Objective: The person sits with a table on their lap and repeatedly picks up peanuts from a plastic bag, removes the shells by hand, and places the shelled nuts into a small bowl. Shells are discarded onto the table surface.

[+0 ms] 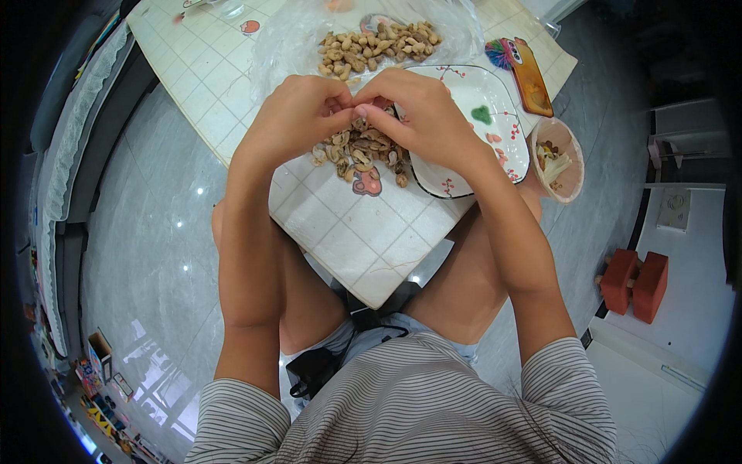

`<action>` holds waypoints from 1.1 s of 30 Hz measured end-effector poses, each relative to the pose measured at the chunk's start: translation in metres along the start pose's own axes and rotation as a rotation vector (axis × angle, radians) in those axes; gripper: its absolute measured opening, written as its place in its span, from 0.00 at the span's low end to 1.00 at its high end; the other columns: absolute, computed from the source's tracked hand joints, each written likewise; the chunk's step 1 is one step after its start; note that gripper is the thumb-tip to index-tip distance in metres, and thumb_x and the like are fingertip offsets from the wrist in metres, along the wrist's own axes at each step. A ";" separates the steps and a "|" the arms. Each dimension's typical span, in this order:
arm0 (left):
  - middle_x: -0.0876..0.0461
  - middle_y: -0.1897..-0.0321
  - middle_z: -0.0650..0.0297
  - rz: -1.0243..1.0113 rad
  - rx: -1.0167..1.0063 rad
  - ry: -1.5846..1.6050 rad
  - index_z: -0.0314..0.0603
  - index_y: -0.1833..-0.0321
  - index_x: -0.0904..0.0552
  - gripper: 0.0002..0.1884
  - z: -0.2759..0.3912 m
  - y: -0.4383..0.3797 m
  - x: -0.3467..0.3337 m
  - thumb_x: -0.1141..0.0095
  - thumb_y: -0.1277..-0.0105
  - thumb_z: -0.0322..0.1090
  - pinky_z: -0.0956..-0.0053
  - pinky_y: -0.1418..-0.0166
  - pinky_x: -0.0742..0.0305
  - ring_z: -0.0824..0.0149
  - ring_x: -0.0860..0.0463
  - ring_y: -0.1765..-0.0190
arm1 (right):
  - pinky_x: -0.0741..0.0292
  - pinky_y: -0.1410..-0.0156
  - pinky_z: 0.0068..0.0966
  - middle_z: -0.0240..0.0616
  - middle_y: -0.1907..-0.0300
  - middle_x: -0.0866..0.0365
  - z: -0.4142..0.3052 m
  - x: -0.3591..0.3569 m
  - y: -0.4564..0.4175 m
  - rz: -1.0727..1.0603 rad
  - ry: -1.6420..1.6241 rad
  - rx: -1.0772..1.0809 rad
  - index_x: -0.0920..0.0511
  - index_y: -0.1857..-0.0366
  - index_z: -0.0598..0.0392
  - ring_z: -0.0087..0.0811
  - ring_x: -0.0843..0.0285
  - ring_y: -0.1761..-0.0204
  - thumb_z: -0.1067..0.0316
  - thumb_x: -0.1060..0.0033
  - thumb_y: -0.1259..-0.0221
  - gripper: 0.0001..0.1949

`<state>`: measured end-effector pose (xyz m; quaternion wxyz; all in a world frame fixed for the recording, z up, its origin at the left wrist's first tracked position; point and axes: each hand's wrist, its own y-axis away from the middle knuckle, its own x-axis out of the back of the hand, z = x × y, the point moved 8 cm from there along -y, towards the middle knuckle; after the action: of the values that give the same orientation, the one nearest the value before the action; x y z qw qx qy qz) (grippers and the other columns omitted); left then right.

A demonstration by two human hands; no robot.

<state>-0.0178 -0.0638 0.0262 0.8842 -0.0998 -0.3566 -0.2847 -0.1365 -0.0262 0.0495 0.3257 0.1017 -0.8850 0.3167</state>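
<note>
My left hand [307,113] and my right hand [414,110] meet fingertip to fingertip above a heap of cracked peanut shells [371,145]. Thumbs and forefingers are pinched together; whatever small thing lies between them is hidden. Behind the hands, unshelled peanuts [377,49] lie in a pile on a clear plastic bag [278,55]. A square white plate [458,172] with a dark rim and red blossom pattern sits partly under my right hand and forearm. Several pinkish shelled peanut kernels [499,155] rest on it, near a green printed motif.
The table [371,243] has a tiled-pattern cover, with one corner pointing towards me between my legs. Right of the plate stands a small waste bin [571,159] with scraps inside. A phone in an amber case [532,81] lies beside a multicoloured fringed ball [498,54] near the right edge.
</note>
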 end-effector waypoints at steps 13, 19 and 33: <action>0.14 0.67 0.58 0.383 -0.140 0.015 0.38 0.62 0.16 0.09 0.007 -0.005 0.010 0.40 0.38 0.36 0.67 0.59 0.23 0.58 0.16 0.65 | 0.26 0.49 0.37 0.43 0.65 0.19 0.046 0.023 -0.012 0.100 0.180 -0.096 0.19 0.66 0.58 0.45 0.22 0.56 0.64 0.38 0.41 0.08; 0.16 0.52 0.58 0.417 -0.238 -0.106 0.38 0.52 0.17 0.12 0.006 -0.008 0.003 0.41 0.34 0.36 0.68 0.46 0.23 0.58 0.19 0.48 | 0.28 0.43 0.37 0.44 0.60 0.18 0.065 0.033 -0.012 0.156 0.277 -0.087 0.18 0.64 0.57 0.46 0.24 0.50 0.64 0.38 0.41 0.09; 0.30 0.33 0.47 0.261 -0.245 -0.293 0.37 0.39 0.23 0.23 0.005 -0.014 -0.034 0.43 0.31 0.45 0.60 0.27 0.39 0.47 0.35 0.29 | 0.38 0.30 0.42 0.43 0.44 0.19 0.094 0.022 -0.011 -0.028 0.539 -0.090 0.14 0.62 0.59 0.44 0.31 0.35 0.47 0.45 0.35 0.23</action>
<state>-0.0488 -0.0586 0.0060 0.8337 -0.2917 -0.4279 -0.1917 -0.1978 -0.0929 0.0139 0.5580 0.0117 -0.7780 0.2883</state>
